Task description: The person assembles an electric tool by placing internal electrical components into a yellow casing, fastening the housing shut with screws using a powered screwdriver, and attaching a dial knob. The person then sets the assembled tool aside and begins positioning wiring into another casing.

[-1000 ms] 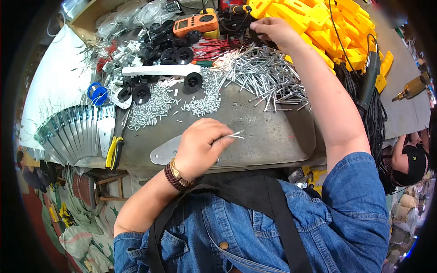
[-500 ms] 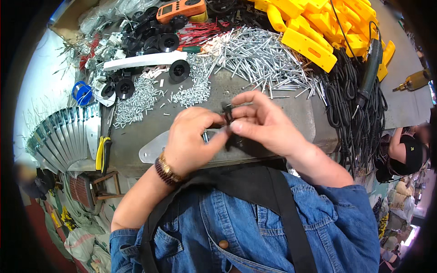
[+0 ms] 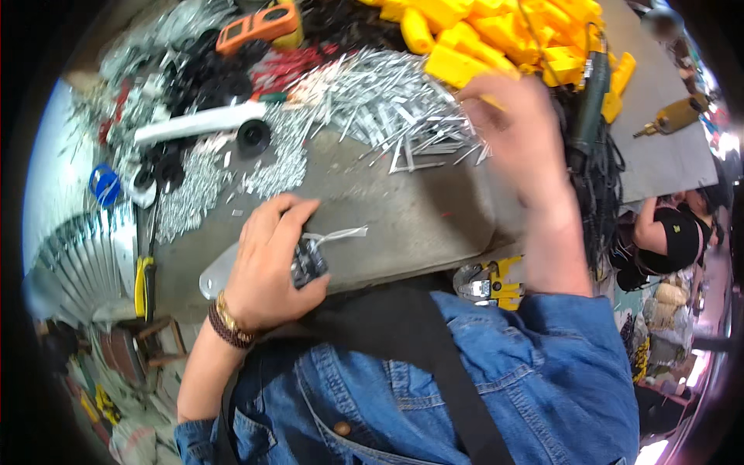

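My left hand (image 3: pixel 267 263) is closed around a small black part with metal contacts (image 3: pixel 308 262); thin metal pins (image 3: pixel 337 233) stick out of it to the right. It hovers just above the grey worktop (image 3: pixel 411 217) near the front edge. My right hand (image 3: pixel 519 136) is blurred and stretched out over the pile of long silver pins (image 3: pixel 395 108), fingers spread, beside the yellow plastic housings (image 3: pixel 496 35). I cannot tell if it holds anything.
Black round parts (image 3: pixel 252 136), a white bar (image 3: pixel 198 124), heaps of small screws (image 3: pixel 194 186), an orange meter (image 3: pixel 260 23), black cables (image 3: pixel 597 178), a yellow-handled tool (image 3: pixel 143 283), a drill (image 3: pixel 674 116). Another person (image 3: pixel 670 232) sits at the right.
My right hand has left the black part and swung away up to the pin pile. My left hand now holds the part alone, a little lower.
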Motion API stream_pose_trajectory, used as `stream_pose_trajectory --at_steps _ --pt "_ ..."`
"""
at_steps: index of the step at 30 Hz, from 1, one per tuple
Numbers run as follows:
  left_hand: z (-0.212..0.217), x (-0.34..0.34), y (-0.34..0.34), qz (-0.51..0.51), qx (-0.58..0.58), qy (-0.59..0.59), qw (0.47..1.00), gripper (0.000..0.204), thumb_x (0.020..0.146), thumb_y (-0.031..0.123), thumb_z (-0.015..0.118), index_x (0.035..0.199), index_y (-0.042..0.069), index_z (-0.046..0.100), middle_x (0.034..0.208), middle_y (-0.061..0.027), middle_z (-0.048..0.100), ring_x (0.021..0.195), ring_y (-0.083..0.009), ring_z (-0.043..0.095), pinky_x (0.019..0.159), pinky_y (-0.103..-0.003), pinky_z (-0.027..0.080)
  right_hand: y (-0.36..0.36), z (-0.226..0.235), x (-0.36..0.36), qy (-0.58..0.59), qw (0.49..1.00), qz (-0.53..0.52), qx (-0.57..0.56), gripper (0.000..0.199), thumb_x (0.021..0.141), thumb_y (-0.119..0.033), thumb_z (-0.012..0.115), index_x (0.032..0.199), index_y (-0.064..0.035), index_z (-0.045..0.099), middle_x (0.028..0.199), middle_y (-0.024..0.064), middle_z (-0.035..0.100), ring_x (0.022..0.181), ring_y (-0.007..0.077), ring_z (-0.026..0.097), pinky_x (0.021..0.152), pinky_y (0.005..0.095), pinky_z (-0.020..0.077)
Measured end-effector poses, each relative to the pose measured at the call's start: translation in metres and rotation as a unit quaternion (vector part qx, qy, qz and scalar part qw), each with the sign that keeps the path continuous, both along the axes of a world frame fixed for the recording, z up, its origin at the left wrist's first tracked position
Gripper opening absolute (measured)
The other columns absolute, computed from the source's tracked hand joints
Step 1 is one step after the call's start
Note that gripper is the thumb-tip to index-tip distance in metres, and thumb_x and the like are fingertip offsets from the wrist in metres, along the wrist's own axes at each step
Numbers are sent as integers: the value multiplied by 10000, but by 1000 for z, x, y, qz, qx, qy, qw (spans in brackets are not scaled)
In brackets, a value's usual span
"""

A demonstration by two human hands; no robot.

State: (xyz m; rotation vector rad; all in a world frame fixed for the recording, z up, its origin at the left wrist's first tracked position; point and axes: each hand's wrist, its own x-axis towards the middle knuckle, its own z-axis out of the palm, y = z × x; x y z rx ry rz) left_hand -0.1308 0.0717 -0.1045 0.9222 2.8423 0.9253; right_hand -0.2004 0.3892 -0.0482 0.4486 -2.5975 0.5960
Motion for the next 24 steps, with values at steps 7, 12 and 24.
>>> stream_pose_trajectory --at_steps 7,12,24 --pt "22 -10 -12 11 29 36 999 925 631 187 847 1444 23 439 1506 -210 390 1377 -376 397 1144 -455 313 76 -16 -31 81 993 -78 35 540 772 -244 829 1229 -44 624 1142 146 676 1071 310 654 943 362 504" --pt "66 -27 15 20 -37 408 912 777 668 275 862 1334 25 552 1426 -239 479 1299 -388 483 1103 -477 366 6 35 40 66 984 30 -162 590 738 -207 868 1228 -5 608 1158 122 668 1068 208 649 937 326 504" --pt "70 -18 58 2 123 128 984 674 678 150 820 1261 14 511 1098 -174 626 1002 -374 641 852 -408 523 -34 13 34 -157 888 304 -308 896 521 -421 979 1215 -32 567 1105 104 623 1007 248 638 886 339 502"
